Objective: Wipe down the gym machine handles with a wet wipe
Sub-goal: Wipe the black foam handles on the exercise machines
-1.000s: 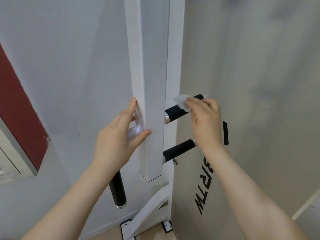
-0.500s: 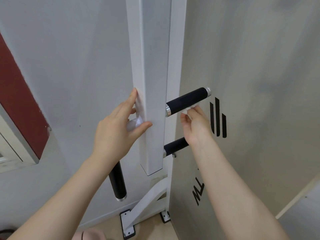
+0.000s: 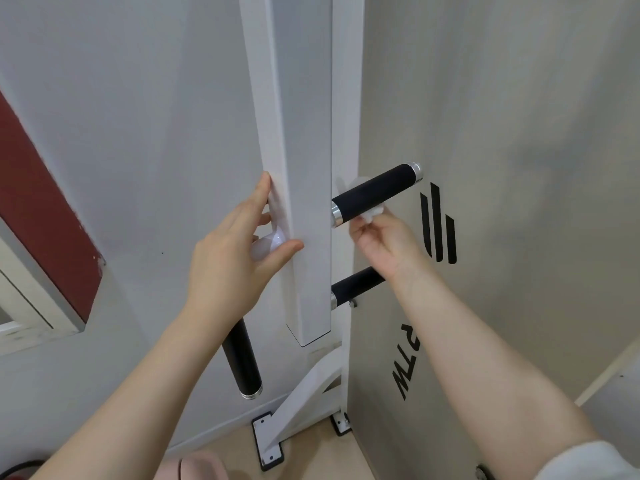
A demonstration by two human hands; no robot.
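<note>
A white square post (image 3: 304,168) of the gym machine hangs in front of me. Three black handles with silver ends stick out of it: an upper right handle (image 3: 375,194), a lower right handle (image 3: 356,284) and a left one pointing down (image 3: 242,362). My right hand (image 3: 384,244) pinches a white wet wipe (image 3: 372,212) against the underside of the upper right handle. My left hand (image 3: 235,261) grips the post's left edge, with a small white wad (image 3: 268,244) tucked between palm and post.
A beige panel (image 3: 502,168) with black stripes and lettering stands right of the post. A white wall lies behind on the left, with a dark red panel (image 3: 38,209). The machine's white foot bracket (image 3: 277,434) is bolted to the floor below.
My right hand has moved from the top of the upper right handle to beneath it, carrying the wipe along. The left hand has stayed on the post.
</note>
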